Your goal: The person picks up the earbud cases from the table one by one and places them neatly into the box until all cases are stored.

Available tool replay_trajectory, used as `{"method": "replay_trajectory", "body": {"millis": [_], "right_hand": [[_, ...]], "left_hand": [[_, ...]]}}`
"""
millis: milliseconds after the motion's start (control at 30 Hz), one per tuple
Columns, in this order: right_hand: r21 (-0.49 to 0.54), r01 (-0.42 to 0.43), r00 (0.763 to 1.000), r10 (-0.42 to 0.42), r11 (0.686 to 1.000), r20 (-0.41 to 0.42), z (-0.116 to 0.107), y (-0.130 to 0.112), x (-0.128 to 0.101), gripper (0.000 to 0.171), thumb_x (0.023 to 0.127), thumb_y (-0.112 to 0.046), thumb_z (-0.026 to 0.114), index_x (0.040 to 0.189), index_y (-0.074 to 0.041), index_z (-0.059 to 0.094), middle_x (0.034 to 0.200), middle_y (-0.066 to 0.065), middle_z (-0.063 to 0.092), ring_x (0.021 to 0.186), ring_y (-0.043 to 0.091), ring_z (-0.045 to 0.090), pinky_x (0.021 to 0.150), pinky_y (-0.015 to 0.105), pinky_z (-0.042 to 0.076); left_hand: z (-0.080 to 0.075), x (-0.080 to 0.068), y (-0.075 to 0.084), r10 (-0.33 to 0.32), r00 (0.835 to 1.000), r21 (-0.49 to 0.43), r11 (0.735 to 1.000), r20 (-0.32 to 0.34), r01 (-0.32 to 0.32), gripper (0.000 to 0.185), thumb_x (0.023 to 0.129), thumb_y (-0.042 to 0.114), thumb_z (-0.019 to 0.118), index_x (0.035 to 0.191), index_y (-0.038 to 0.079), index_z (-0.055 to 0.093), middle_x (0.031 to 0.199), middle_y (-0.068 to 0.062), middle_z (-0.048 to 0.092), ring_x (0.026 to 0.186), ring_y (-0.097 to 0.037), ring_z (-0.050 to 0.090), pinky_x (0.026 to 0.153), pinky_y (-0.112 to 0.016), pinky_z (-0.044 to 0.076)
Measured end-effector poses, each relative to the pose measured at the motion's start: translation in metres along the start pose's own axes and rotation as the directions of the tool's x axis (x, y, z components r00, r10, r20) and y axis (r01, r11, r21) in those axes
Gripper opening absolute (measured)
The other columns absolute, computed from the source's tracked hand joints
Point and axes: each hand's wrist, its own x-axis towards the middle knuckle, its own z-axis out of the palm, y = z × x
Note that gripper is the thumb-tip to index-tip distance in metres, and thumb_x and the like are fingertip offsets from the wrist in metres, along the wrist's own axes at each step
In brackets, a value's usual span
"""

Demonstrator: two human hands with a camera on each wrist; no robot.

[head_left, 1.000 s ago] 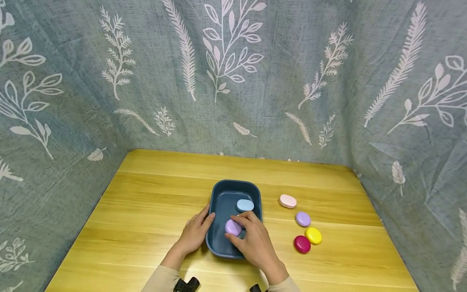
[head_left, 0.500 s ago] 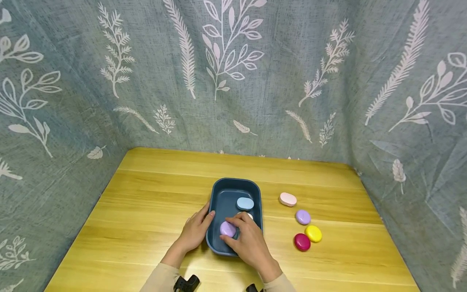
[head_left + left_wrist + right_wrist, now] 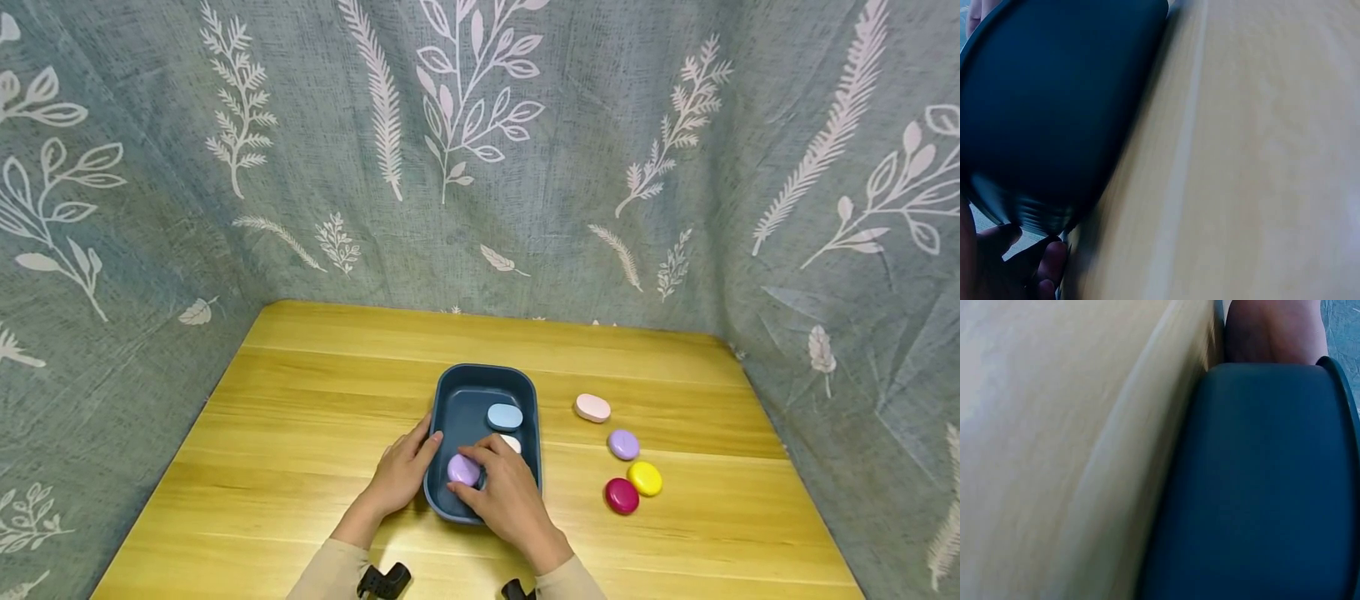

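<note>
Left hand (image 3: 401, 475): lower centre of the head view, fingers fairly straight against the left outer wall of the dark blue tray (image 3: 525, 392); it grips nothing.
Purple case (image 3: 462, 469): inside the tray at its near left end, pinched between the thumb and fingertips of the right hand (image 3: 504, 496); whether it rests on the tray floor cannot be told.
Tray contents: light blue case (image 3: 505, 416) at the centre; a white case (image 3: 512, 442) just below it, partly hidden by the right fingers.
Remaining on the wooden table (image 3: 300, 400), right of the tray: pink case (image 3: 592, 407), lilac case (image 3: 623, 444), yellow case (image 3: 644, 478), magenta case (image 3: 621, 495).
Progress, judged: three cases in, four out; under halfway.
</note>
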Motion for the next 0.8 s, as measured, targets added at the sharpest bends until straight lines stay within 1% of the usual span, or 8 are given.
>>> {"method": "replay_trajectory", "body": {"millis": [267,567,800], "right_hand": [[-0.033,0.014,1.0,-0.013,0.999,0.026,0.0043,0.0007,0.0006,0.048,0.081,-0.037,0.09,0.119,-0.012,0.077,0.108,-0.003,0.066,0.093,0.013,0.066,0.079,0.029,0.057],[-0.059,0.003,0.999,0.001,0.998,0.052,0.0067,0.0004,0.0021,0.048,0.082,-0.038,0.089,0.121,-0.013,0.077,0.11,-0.004,0.067,0.095,0.014,0.067,0.083,0.033,0.057],[-0.06,0.003,0.996,0.003,0.998,0.091,0.0073,0.0004,0.0046,0.047,0.083,-0.038,0.089,0.122,-0.014,0.077,0.111,-0.005,0.068,0.097,0.014,0.068,0.084,0.033,0.058]], "left_hand": [[0.0006,-0.0002,0.0008,0.002,1.0,0.003,1.0,0.0,-0.002,0.065,0.108,0.059,0.037,0.163,0.024,0.035,0.157,-0.01,0.052,0.143,-0.035,0.049,0.118,-0.065,0.029],[-0.0008,-0.0009,0.0019,0.02,1.0,0.013,1.0,0.0,-0.02,0.064,0.109,0.057,0.038,0.163,0.022,0.036,0.156,-0.012,0.053,0.142,-0.036,0.05,0.117,-0.065,0.029],[-0.0023,-0.0018,0.0036,-0.007,1.0,-0.02,1.0,0.014,0.007,0.066,0.108,0.059,0.038,0.163,0.024,0.035,0.157,-0.012,0.053,0.144,-0.035,0.048,0.119,-0.064,0.026]]}}
